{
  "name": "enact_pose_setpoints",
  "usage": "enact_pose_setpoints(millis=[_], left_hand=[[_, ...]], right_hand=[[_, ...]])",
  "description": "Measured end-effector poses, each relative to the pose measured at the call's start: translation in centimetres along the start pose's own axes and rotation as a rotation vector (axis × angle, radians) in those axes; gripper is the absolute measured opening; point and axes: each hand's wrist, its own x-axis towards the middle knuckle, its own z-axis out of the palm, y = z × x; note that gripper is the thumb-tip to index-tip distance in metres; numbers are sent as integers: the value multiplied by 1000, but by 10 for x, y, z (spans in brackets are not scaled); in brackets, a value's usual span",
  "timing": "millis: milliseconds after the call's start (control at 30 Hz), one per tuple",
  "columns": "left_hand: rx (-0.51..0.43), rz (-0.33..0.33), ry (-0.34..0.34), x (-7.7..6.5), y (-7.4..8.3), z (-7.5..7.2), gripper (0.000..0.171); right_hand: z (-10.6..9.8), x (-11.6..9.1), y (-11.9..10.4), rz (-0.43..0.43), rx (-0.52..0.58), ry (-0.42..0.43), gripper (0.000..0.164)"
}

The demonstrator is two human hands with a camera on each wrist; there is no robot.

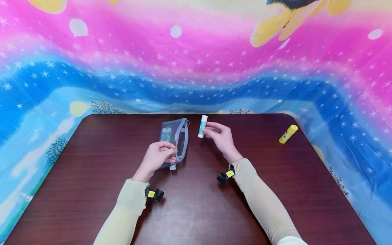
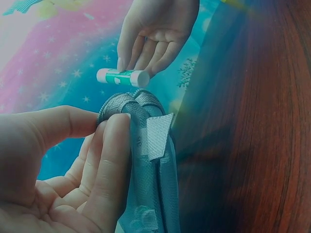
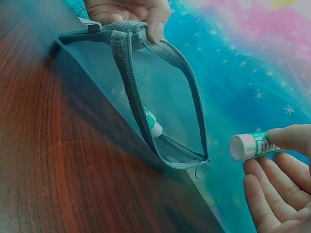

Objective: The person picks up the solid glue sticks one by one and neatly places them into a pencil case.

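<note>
My left hand point(image 1: 157, 155) pinches the near end of a grey mesh zipper pouch point(image 1: 171, 127) by its zipper edge. The pouch's mouth gapes toward the right, its ring pull point(image 3: 201, 170) at the far end of the zipper. Through the mesh show green-and-white glue sticks point(image 1: 166, 134) lying inside. Between thumb and fingertips, my right hand point(image 1: 221, 137) holds another green-and-white glue stick point(image 1: 202, 126), upright in the head view and just right of the pouch's opening. A white tag point(image 2: 160, 137) sticks out at the pouch's gripped end.
A yellow glue stick point(image 1: 288, 134) stands at the right side of the dark wooden table point(image 1: 101, 163). Behind the table hangs a pink and blue patterned cloth point(image 1: 147, 78), which also runs down both sides. Each wrist wears a small black camera.
</note>
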Motion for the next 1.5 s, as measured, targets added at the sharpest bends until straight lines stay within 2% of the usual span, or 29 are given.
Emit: enact_pose_setpoints(millis=[100, 333, 567, 767, 1500], left_hand=[[-1, -5, 1, 0, 1, 0, 15], [-6, 4, -5, 0, 0, 0, 15], [-1, 5, -11, 0, 1, 0, 18], [2, 8, -11, 0, 0, -1, 16], [10, 0, -3, 1, -1, 0, 14]], right_hand=[[2, -1, -3, 14, 4, -12, 38], [12, -15, -26, 19, -33, -22, 36], [9, -3, -1, 40, -27, -31, 37], [13, -1, 8, 38, -31, -41, 37], [26, 3, 19, 81, -73, -67, 34]])
